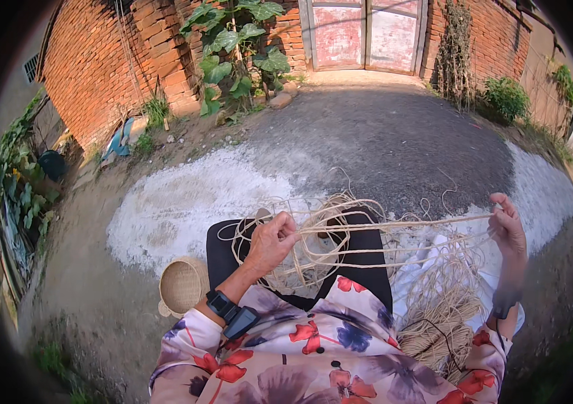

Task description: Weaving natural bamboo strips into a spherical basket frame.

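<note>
Pale tan cord point(428, 223) stretches sideways between my two hands above my lap. My left hand point(275, 237) is closed in a pinch on several strands, and loose loops hang below it over my dark trousers. Out to the right, my right hand point(506, 225) is raised, its fingers closed round the far end of the stretched strands. A big tangled heap of the same cord point(438, 326) lies by my right side on a white cloth point(408, 273). Loops between my knees partly hide what is underneath.
A small round woven basket point(183, 286) stands on the ground left of my knee. White powdery material point(185, 195) surrounds a dark grey patch point(394, 148) ahead. Farther back are a brick wall point(91, 67), leafy plants point(229, 40) and a faded red double door point(366, 34).
</note>
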`<control>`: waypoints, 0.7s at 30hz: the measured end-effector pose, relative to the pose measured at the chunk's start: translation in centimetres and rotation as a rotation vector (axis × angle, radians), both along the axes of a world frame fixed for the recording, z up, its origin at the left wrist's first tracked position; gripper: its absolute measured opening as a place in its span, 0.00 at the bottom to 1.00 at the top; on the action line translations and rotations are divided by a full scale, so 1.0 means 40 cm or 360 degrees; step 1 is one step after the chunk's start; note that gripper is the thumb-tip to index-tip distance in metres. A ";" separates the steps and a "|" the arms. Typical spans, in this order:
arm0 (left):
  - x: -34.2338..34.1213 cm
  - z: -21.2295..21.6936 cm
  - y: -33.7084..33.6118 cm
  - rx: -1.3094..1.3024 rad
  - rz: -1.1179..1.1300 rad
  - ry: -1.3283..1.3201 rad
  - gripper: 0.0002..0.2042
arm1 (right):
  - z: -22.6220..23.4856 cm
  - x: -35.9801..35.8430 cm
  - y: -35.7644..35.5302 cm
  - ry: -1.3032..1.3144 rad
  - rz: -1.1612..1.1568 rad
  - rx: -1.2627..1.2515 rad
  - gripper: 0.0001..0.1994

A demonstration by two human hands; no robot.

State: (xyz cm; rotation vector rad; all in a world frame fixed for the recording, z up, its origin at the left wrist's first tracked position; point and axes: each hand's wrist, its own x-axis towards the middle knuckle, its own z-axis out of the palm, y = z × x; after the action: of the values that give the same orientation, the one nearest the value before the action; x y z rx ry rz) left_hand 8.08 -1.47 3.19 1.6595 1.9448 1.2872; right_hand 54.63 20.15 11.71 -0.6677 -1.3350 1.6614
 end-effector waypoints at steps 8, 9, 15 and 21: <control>0.007 0.000 0.017 -0.0132 -0.0114 -0.0026 0.05 | -0.178 -0.004 -0.001 -0.1271 -0.0709 0.1035 0.16; 0.014 0.000 0.022 -0.0129 -0.0118 -0.0003 0.05 | -0.198 -0.098 -0.044 -0.0962 -0.0507 0.0859 0.14; 0.045 0.011 0.045 -0.0201 -0.0118 -0.0070 0.07 | -0.224 -0.507 -0.361 -0.0987 0.0674 0.0868 0.20; 0.014 0.022 0.049 -0.0375 -0.0175 -0.0318 0.09 | -0.290 -0.253 -0.220 -0.0281 0.0618 -0.0365 0.15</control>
State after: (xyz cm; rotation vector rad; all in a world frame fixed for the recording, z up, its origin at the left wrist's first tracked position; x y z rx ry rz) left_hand 8.64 0.50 4.08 1.4436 1.7841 1.0900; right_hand 44.49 11.37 0.12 -0.7356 -1.4814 2.1319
